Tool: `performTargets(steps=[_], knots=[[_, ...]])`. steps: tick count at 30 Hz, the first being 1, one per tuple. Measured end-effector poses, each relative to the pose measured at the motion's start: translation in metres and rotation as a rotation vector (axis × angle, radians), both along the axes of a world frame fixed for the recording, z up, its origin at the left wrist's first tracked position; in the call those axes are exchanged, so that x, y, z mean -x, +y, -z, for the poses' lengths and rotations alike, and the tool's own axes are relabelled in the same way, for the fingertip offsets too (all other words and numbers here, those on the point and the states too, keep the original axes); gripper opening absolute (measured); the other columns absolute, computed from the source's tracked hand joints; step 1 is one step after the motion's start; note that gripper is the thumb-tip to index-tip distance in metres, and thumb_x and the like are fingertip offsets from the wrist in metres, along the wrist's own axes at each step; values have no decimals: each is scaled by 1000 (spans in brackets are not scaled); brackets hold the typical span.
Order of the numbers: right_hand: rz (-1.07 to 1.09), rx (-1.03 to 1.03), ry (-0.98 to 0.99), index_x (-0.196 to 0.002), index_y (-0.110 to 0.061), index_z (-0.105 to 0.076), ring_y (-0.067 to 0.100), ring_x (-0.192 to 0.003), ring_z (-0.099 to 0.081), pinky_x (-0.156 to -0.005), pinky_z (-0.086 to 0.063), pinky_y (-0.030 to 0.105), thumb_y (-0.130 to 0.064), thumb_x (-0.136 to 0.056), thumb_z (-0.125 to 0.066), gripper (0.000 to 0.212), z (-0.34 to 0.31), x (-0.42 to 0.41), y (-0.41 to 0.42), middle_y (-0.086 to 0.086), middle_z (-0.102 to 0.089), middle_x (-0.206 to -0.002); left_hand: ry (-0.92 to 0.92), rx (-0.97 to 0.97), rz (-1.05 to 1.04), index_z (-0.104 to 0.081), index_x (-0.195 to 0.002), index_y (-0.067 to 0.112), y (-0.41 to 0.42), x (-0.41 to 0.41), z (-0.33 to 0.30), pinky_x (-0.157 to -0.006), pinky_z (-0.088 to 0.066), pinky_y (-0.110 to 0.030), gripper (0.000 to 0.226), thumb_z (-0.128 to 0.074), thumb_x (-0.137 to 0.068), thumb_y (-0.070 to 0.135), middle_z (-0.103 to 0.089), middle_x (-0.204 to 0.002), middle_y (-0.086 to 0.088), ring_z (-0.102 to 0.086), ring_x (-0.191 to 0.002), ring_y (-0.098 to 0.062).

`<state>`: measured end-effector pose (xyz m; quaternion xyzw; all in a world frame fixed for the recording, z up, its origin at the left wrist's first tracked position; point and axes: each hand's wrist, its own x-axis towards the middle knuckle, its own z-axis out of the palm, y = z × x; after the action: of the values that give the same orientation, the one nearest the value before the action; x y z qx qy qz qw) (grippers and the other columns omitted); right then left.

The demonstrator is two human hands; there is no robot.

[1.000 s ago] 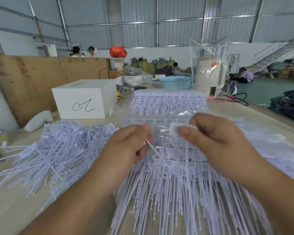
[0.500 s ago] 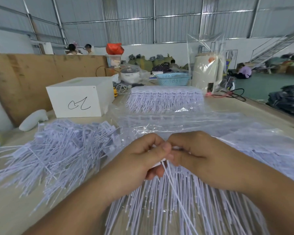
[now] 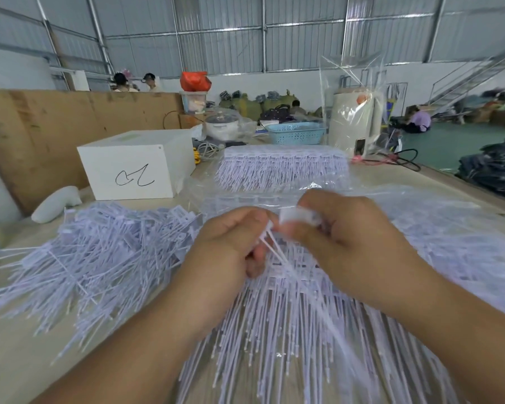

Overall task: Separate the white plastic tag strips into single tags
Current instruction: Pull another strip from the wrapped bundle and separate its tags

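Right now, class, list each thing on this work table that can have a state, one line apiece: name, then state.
left hand: closed, pinching thin white tags
right hand: closed on a white tag strip
loose tag pile: separated, scattered at left
far tag stack: joined in rows
white box: closed
blue basket: upright
clear bag: open-topped, over a cream appliance

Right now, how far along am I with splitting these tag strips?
Done: a loose pile of single tags on the left. In hand: left hand and right hand pulling one strip apart. Left: joined strips underneath and a stack behind.
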<state>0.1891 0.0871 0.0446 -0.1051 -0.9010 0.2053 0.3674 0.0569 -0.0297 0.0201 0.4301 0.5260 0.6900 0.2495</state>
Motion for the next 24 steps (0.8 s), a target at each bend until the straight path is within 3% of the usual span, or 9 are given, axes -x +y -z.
performTargets(steps=[2,4,6,8,12,16,18,20,24], knots=[[129,63,199,-72,-22,-46,6,-42,-42,-41,-34,18,-42,-91,-57,29,-6,-3,5,-10,-51,-60,-226,-80,35,-73,-68,17,-2,2,-5,-40,-32,-21,18,-60,-79,23,-40,-48,2,-31,-40,-10],[107,138,265,-76,-23,-49,5,-40,-36,-38,-29,16,-45,-88,-59,27,-12,-12,14,-8,-45,-54,-232,-47,2,-74,-69,16,-7,9,-6,-40,-32,-21,22,-57,-81,22,-39,-48,1,-30,-41,-11],[-41,161,86,-90,-30,-54,4,-43,-39,-40,-30,15,-48,-82,-59,20,-12,-17,16,-7,-52,-60,-94,40,-50,-77,-75,19,-9,12,-5,-42,-32,-21,23,-56,-87,21,-41,-48,1,-32,-43,-11],[-163,98,-138,-115,-39,-48,3,-47,-46,-43,-34,15,-50,-83,-60,36,-4,-14,10,-15,-57,-66,35,98,-20,-77,-79,21,-8,8,-2,-43,-32,-19,19,-60,-89,19,-43,-48,3,-36,-43,-9],[-226,-15,-211,-143,-37,-30,1,-57,-51,-53,-37,12,-45,-90,-58,61,5,-7,6,-23,-54,-67,175,178,89,-68,-80,5,-6,0,1,-46,-28,-21,26,-59,-81,30,-44,-48,4,-37,-45,-10],[-236,-55,-214,-144,-43,-21,-1,-69,-54,-60,-38,13,-55,-89,-51,64,4,-6,4,-14,-54,-81,52,166,111,-67,-71,11,-6,-2,-1,-47,-32,-22,26,-54,-80,32,-42,-47,1,-37,-43,-10],[-233,-82,-227,-144,-43,-22,-1,-70,-55,-60,-40,15,-55,-89,-52,63,6,-4,2,-16,-55,-83,12,167,141,-69,-70,17,-5,-2,0,-50,-34,-24,34,-56,-79,47,-43,-49,-1,-38,-43,-11],[-233,-76,-241,-144,-42,-24,3,-69,-57,-61,-43,17,-56,-87,-53,66,8,-3,2,-17,-57,-88,88,174,158,-68,-67,24,-5,-1,3,-51,-35,-24,37,-59,-74,59,-44,-52,1,-39,-45,-10],[-222,12,-276,-140,-39,-39,1,-77,-59,-70,-47,18,-70,-77,-50,71,5,-6,6,-21,-60,-96,196,171,114,-63,-62,25,-5,-1,3,-50,-32,-22,27,-68,-76,47,-42,-49,6,-36,-46,-8]])
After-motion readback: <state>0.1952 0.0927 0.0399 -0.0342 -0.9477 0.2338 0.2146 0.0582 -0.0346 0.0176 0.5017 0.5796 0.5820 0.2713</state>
